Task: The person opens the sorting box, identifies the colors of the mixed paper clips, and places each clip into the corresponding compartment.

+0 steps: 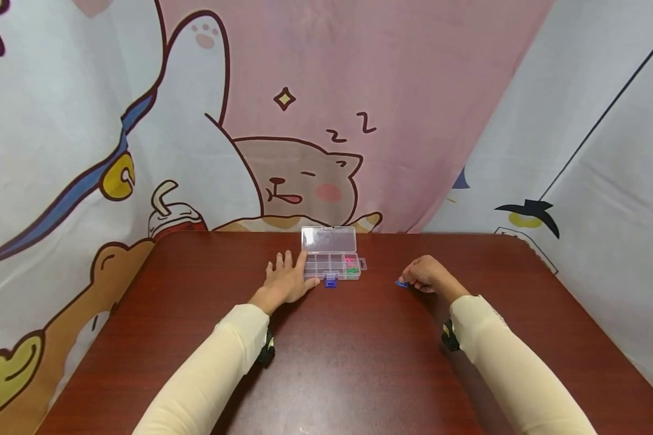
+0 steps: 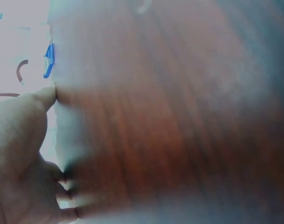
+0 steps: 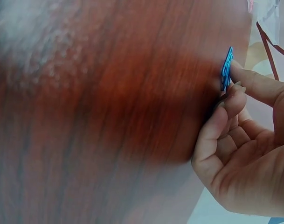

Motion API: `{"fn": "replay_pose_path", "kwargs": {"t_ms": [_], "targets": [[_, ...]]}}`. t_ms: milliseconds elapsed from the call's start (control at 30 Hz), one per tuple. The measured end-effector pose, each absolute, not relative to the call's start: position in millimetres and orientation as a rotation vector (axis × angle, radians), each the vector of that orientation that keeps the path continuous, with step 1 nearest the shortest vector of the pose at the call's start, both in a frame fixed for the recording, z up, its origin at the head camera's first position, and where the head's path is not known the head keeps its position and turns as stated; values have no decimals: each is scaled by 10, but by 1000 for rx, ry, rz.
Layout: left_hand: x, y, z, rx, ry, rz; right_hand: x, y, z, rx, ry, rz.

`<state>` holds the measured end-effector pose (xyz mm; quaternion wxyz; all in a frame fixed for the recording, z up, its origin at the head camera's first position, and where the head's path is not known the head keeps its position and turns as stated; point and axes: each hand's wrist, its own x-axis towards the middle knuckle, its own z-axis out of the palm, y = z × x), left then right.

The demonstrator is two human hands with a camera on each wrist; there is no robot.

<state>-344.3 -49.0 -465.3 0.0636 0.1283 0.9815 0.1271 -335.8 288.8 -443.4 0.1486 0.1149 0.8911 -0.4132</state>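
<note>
A clear plastic compartment box [image 1: 331, 266] lies with its lid [image 1: 329, 240] raised at the back and a blue latch [image 1: 331, 282] at the front. My left hand [image 1: 287, 279] spreads its fingers at the box's left end, the thumb along its front edge. Pink clips [image 1: 350, 260] and green clips [image 1: 352, 270] lie in separate compartments at the right end. To the right of the box, my right hand [image 1: 425, 275] pinches small blue clips [image 3: 227, 70] between thumb and fingertips, close over the table. Its other fingers are curled in.
The brown wooden table [image 1: 359, 362] ends just behind the raised lid, at a cloth curtain [image 1: 413, 90] printed with cartoon animals. A clear hang tab [image 1: 363, 264] sticks out from the box's right end. Dark wrist devices sit under both cuffs.
</note>
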Motion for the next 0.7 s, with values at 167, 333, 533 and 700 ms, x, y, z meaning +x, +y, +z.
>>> {"fn": "replay_pose_path", "kwargs": {"t_ms": [167,333,533,700], "targets": [[-3421,-495,-4640,393,2964,377,-3360,2881,-4433,363,2563,-1168],[-3423,-490,-4644,389,2962,380,-3369,2891,-4432,375,2553,-1172],[-3425,-499,-4643,383,2954,369,-3374,2904,-4421,388,2504,-1197],[-3430,-500,-4637,390,2955,371,-3373,2915,-4409,379,2501,-1196]]}}
